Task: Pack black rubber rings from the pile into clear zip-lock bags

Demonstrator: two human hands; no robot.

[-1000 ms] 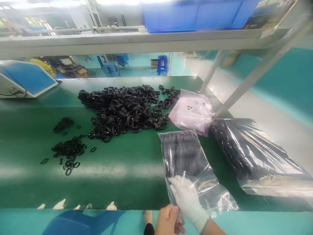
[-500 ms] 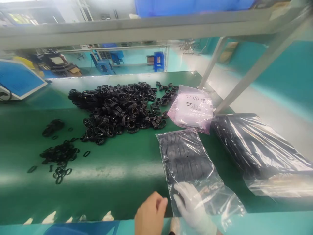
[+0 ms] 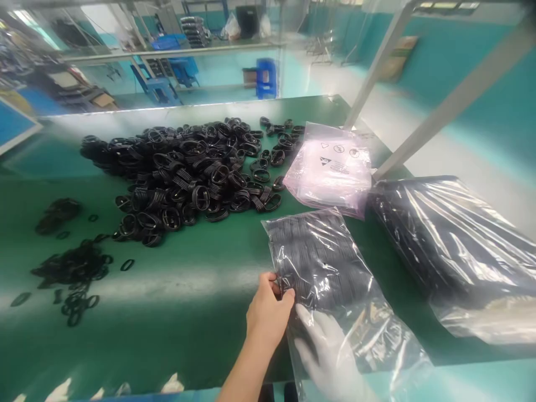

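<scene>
A clear plastic bag (image 3: 318, 257) lies flat on the green table, filled in its far part with rows of black coiled cables. My bare left hand (image 3: 270, 307) grips the bag's left edge between thumb and fingers, beside the lowest row. Wearing a white glove, my right hand (image 3: 324, 352) reaches into the loose near end of the bag, its fingers apart and close to the cables. Film seems to cover part of the glove. Beyond the bag sits a large heap of black coiled cables (image 3: 196, 173).
Pink printed plastic bags (image 3: 335, 167) lie past the filled bag. To the right is a bulky, shiny bagged pack of black items (image 3: 452, 240). Small black rings (image 3: 75, 262) are piled at left. Metal posts (image 3: 389, 61) rise at the table's right edge.
My left hand has moved forward from the table's near edge and taken hold of the bag's left side. The right hand stays at the bag's near end. The view has shifted.
</scene>
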